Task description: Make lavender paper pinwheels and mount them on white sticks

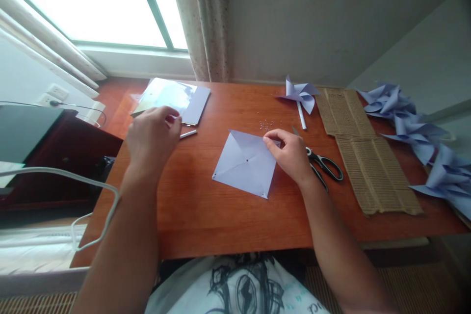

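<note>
A lilac paper square (245, 163) lies flat at the middle of the wooden desk (206, 216), cut along its diagonals. Your right hand (292, 154) pinches its right corner; keep that grip light so the paper stays uncreased. Your left hand (152, 140) curls over a white stick (188, 134), apparently touching it. Scissors (324, 166) lie just right.

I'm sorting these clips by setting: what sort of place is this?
Probably a room at home used for paper craft: a wooden table under a curtained window, with scissors, a cut paper square and finished paper pinwheels.
</note>
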A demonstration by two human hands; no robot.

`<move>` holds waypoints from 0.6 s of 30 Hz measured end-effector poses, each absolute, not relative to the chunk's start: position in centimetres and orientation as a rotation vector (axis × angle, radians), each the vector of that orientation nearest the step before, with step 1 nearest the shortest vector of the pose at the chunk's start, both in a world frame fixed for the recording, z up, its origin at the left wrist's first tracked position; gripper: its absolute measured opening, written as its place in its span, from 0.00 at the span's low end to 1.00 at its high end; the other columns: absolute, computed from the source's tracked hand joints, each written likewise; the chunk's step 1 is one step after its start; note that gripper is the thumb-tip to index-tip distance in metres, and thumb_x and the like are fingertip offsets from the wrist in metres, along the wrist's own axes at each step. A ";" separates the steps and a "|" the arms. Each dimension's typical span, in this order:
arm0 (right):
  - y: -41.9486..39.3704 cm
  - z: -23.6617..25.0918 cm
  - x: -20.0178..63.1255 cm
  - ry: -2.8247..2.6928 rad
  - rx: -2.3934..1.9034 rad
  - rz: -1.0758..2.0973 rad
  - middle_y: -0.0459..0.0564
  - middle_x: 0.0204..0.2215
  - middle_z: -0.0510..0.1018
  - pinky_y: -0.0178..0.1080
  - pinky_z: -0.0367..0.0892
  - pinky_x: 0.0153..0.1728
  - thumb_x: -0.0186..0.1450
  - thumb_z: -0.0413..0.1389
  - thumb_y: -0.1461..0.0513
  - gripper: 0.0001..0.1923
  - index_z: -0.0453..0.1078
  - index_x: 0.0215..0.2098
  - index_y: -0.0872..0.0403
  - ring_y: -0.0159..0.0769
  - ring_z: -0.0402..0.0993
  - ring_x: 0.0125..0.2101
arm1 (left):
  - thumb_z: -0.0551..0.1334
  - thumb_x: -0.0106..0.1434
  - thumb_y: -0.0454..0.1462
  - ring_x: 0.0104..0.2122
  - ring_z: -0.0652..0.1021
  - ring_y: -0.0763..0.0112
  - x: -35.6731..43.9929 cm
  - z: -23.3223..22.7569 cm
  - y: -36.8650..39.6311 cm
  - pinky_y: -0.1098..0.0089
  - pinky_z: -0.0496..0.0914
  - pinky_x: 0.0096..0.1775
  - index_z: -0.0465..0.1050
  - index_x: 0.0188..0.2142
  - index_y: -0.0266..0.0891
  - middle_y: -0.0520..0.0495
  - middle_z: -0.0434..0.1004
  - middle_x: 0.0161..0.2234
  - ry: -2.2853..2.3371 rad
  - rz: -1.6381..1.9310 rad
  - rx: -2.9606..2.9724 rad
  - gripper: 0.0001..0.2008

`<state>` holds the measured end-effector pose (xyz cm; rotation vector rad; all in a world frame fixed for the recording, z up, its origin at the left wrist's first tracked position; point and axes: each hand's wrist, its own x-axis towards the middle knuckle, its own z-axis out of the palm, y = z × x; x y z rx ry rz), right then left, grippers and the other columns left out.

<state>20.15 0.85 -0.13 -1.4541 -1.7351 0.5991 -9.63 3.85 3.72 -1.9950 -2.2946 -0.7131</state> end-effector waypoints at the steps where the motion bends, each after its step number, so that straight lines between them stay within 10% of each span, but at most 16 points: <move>1: 0.8 -0.1 20.2 -1.739 -1.456 0.587 0.48 0.32 0.83 0.40 0.69 0.36 0.66 0.58 0.61 0.07 0.77 0.33 0.51 0.40 0.79 0.33 | 0.61 0.62 0.43 0.37 0.79 0.52 -10.8 4.4 3.8 0.57 0.68 0.38 0.81 0.40 0.44 0.43 0.82 0.36 -2.332 -0.555 -1.929 0.12; 8: 0.8 0.0 20.2 -1.784 -1.455 0.530 0.48 0.31 0.83 0.40 0.69 0.36 0.67 0.57 0.61 0.07 0.76 0.33 0.51 0.41 0.78 0.33 | 0.66 0.53 0.50 0.33 0.73 0.56 -16.5 4.0 5.5 0.61 0.62 0.35 0.83 0.36 0.54 0.45 0.77 0.30 -2.398 -0.062 -2.038 0.13; 18: 0.8 -0.1 20.1 -1.805 -1.429 0.538 0.50 0.33 0.84 0.42 0.69 0.37 0.67 0.56 0.62 0.07 0.76 0.32 0.50 0.42 0.79 0.35 | 0.77 0.36 0.57 0.31 0.64 0.65 -20.4 2.2 8.1 0.66 0.51 0.35 0.78 0.22 0.52 0.55 0.66 0.18 -2.524 -0.763 -2.366 0.19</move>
